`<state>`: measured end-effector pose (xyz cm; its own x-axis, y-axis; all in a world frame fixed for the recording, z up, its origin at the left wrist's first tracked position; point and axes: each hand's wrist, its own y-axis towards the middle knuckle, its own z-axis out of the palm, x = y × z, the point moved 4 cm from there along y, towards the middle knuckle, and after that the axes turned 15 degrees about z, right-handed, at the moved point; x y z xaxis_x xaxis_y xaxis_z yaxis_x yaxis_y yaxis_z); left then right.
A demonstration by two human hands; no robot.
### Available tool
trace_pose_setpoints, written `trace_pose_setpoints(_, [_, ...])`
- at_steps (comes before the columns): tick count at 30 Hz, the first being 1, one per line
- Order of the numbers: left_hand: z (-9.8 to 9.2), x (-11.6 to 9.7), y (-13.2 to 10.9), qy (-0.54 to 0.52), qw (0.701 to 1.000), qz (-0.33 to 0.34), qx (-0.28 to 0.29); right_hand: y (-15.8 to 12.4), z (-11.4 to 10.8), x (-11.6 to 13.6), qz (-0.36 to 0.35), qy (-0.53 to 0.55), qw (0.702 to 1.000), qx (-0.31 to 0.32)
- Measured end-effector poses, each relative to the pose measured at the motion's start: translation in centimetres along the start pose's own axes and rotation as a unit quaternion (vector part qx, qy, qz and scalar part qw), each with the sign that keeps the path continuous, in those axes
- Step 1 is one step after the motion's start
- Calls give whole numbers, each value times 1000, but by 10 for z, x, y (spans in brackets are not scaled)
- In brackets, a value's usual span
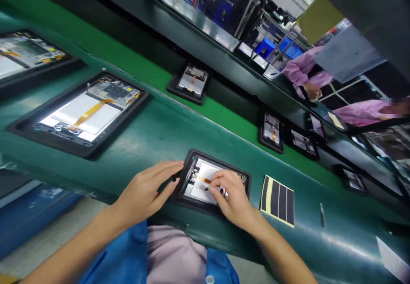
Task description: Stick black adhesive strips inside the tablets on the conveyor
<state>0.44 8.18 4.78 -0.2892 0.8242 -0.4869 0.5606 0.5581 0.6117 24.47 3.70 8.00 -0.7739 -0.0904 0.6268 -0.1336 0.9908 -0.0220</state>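
Observation:
An opened tablet in a black tray (192, 164) lies on the dark green bench in front of me, its white battery and orange flex cable showing. My left hand (145, 190) rests at the tray's left edge, fingers stretched and touching the rim. My right hand (232, 196) lies over the tablet's insides with fingers pinched together on a small dark piece near the orange cable; what it is I cannot make out. A yellow sheet with black strips (278, 200) lies just to the right of the tray.
Two larger opened tablets in trays (80, 113) (28, 55) sit at the left. More trays (192, 83) (271, 132) ride the bright green belt (134, 66) behind. A thin tool (322, 215) lies to the right. People in pink coats (304, 72) work at the far right.

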Motion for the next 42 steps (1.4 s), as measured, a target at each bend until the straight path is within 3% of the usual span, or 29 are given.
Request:
trace_pose_setpoints(3, [6, -1, -16, 100, 993, 57, 31, 9, 27, 0, 8, -1, 999, 35])
trace_pose_setpoints(7, [21, -12, -20, 139, 980, 102, 98, 23, 42, -5, 23, -26, 998, 45])
trace_pose_setpoints(18, [38, -16, -14, 154, 963, 146, 164, 37, 45, -9, 34, -82, 996, 24])
trace_pose_setpoints(31, [49, -11, -3, 147, 960, 150, 184, 38, 44, -16, 22, -45, 999, -18])
trace_pose_setpoints(36, [50, -12, 3, 160, 957, 153, 186, 24, 29, -20, 7, -20, 998, -60])
trace_pose_setpoints(42, [48, -6, 14, 171, 956, 144, 189, -24, 12, -21, -60, -82, 994, -45])
